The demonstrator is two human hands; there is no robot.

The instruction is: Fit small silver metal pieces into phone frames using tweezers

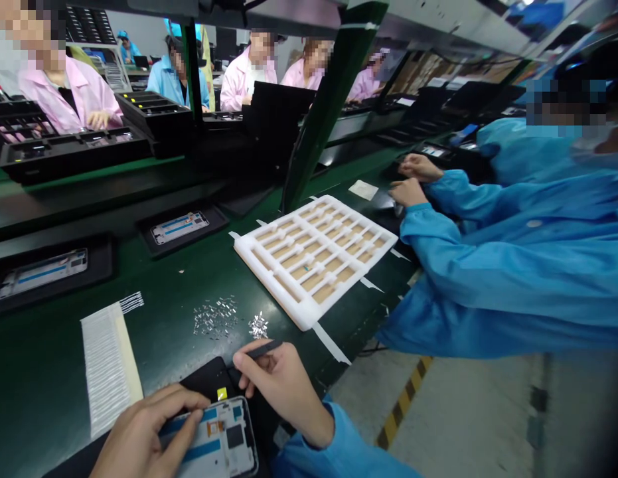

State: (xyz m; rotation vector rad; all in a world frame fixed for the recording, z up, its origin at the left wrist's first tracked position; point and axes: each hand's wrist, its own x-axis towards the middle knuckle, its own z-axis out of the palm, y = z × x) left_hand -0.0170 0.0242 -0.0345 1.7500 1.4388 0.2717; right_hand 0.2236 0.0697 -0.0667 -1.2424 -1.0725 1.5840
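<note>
Head view: my right hand (276, 378) is closed around a thin black tool (265, 348), pinched between thumb and fingers. My left hand (144, 425) is half curled over an open phone (233, 435), thumb lying across it; I cannot tell how firmly it grips. The phone sits just left of and nearer me than my right hand. Just beyond that hand lies a heap of small metal bits (259, 325), and farther off a white tray (309, 315). A ribbed white sheet (104, 372) lies beyond my left hand.
</note>
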